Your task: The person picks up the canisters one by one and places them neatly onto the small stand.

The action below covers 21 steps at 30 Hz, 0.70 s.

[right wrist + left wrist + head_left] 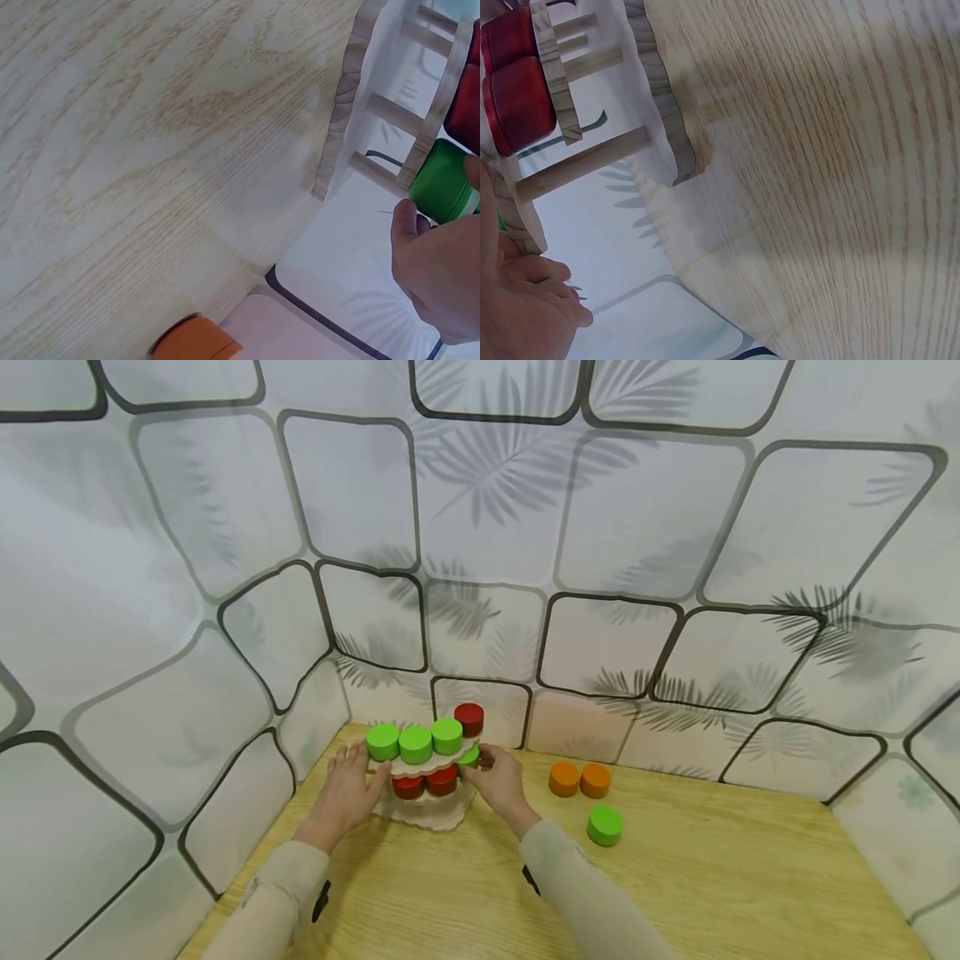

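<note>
Head view: your right grip [498,782] pinches a green block [441,184] at its ten o'clock | block at the end of the middle shelf [440,97], beside red blocks [441,781] | your left grip [345,793] wide, fingers relaxed, tiered stand [427,813] (three levels) at its three o'clock

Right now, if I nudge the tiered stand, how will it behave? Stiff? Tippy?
The tiered stand should move as one stiff piece: wooden posts join its tiers. It may be somewhat top-heavy, with three green blocks up on the upper tier. Those blocks could slide off if it tilts, since they sit close to the front edge.
</note>
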Each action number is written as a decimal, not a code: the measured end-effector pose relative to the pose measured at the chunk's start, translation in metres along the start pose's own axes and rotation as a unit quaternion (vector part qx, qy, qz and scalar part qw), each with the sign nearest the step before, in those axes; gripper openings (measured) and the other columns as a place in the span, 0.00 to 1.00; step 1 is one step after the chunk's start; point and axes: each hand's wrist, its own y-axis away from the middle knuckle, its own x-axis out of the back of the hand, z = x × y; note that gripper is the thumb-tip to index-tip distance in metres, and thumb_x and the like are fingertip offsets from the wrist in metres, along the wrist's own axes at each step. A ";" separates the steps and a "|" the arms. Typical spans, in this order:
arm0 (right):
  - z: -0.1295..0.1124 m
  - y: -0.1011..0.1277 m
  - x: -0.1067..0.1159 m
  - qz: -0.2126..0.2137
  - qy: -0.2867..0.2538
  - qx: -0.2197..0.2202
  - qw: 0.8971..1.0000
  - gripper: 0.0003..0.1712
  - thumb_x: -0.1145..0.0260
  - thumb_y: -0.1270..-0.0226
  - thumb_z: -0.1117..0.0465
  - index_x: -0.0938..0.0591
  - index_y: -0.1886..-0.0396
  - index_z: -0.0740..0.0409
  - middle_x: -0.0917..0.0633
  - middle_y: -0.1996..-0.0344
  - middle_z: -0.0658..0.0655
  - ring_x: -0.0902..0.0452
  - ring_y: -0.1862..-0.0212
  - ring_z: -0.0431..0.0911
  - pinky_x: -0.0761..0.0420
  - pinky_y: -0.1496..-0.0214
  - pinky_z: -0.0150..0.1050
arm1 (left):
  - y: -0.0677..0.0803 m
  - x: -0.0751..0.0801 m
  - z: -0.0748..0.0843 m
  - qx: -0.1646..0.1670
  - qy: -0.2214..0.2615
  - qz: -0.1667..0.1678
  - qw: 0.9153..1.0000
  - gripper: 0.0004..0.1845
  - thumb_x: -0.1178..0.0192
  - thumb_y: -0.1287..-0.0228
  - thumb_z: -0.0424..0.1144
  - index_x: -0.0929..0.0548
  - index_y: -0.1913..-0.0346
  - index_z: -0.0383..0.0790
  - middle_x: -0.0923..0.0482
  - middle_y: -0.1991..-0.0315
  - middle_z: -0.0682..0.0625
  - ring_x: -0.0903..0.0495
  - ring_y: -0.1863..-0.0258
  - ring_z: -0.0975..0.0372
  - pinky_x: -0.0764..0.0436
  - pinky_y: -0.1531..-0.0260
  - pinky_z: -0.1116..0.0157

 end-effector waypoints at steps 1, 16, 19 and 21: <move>0.000 0.000 0.001 0.000 -0.001 -0.001 1.000 0.28 0.23 0.37 0.64 0.17 0.38 0.70 0.12 0.47 0.67 0.15 0.45 0.58 0.13 0.40 0.51 | 0.000 0.000 0.000 0.000 0.000 -0.001 1.000 0.43 0.60 0.13 0.56 0.45 0.22 0.16 0.48 0.21 0.20 0.53 0.20 0.26 0.53 0.21 0.32; 0.008 0.018 0.033 -0.015 -0.010 -0.018 1.000 0.31 0.25 0.32 0.52 0.17 0.36 0.65 0.14 0.39 0.66 0.18 0.40 0.61 0.12 0.43 0.53 | 0.002 0.001 0.002 -0.003 0.002 0.002 1.000 0.42 0.60 0.13 0.55 0.44 0.22 0.15 0.45 0.22 0.20 0.52 0.20 0.25 0.53 0.21 0.31; 0.011 0.023 0.047 -0.015 -0.002 -0.026 1.000 0.31 0.26 0.31 0.51 0.18 0.34 0.63 0.15 0.39 0.65 0.17 0.39 0.61 0.12 0.43 0.54 | 0.002 0.002 0.002 -0.003 0.001 0.003 1.000 0.42 0.60 0.13 0.55 0.44 0.23 0.15 0.45 0.22 0.20 0.52 0.21 0.25 0.53 0.21 0.31; 0.014 0.027 0.058 -0.015 0.008 -0.023 1.000 0.31 0.26 0.30 0.51 0.18 0.33 0.62 0.15 0.38 0.65 0.17 0.39 0.60 0.14 0.40 0.54 | 0.001 0.002 0.002 -0.003 0.000 0.002 1.000 0.42 0.60 0.13 0.56 0.44 0.22 0.15 0.45 0.22 0.20 0.52 0.20 0.25 0.53 0.21 0.31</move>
